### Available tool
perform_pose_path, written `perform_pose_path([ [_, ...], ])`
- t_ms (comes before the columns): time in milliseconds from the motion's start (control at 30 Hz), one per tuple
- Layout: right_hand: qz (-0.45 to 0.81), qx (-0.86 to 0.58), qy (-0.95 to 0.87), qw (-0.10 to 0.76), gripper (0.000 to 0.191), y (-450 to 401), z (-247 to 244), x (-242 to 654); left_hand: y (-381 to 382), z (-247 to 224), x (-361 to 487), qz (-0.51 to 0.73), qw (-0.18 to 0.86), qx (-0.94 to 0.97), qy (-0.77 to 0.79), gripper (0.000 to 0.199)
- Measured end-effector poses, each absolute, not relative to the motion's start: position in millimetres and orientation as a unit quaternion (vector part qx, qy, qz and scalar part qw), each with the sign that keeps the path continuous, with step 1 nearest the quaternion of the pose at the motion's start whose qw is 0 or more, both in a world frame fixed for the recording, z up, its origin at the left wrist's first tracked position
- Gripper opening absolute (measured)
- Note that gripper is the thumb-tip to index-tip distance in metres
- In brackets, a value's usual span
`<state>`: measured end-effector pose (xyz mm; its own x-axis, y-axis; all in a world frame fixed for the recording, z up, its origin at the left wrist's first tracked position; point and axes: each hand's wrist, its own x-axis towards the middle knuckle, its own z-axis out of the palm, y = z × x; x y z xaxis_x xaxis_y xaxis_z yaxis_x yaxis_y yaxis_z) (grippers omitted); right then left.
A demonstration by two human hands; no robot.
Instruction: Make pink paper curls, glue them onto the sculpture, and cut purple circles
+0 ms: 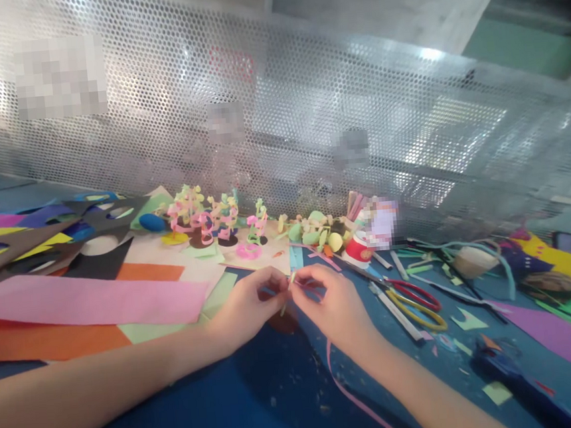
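Observation:
In the middle of the head view my left hand [258, 303] and my right hand [336, 299] meet above the blue table. Both are closed in a pinch on a small pale piece of paper [292, 278], whose exact shape is mostly hidden by the fingertips. A narrow pink paper strip [354, 398] curves down from below my right hand toward the bottom edge; whether it joins the pinched piece cannot be seen. Just beyond the hands stand several small pink, green and yellow paper decorations [226, 216].
Pink paper [93, 301] and orange paper [66, 336] lie on the left. To the right are red-and-yellow-handled scissors [418, 305], a red-and-white cup [357, 251], a dark blue tool [514, 374] and paper scraps. A perforated metal screen [287, 120] rises behind the table.

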<state>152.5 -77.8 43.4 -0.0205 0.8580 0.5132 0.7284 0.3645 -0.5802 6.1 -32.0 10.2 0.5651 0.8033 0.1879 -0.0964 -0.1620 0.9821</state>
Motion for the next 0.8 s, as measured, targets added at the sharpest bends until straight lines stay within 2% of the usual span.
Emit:
perform_pose_path([
  [333,0.072,-0.582,-0.699,0.410,0.004,-77,44,152,-29,8,4,0.403,0.495,0.712,0.293,0.007],
  [567,0.099,-0.561,-0.708,0.416,0.008,-77,46,154,-30,8,5,0.395,0.530,0.694,0.285,0.015],
  [700,0.163,-0.554,-0.699,0.422,0.011,-73,47,159,-29,9,4,0.403,0.508,0.706,0.284,0.015],
  [800,0.263,-0.545,-0.689,0.399,0.028,-67,47,169,-27,11,3,0.415,0.481,0.712,0.297,0.012],
])
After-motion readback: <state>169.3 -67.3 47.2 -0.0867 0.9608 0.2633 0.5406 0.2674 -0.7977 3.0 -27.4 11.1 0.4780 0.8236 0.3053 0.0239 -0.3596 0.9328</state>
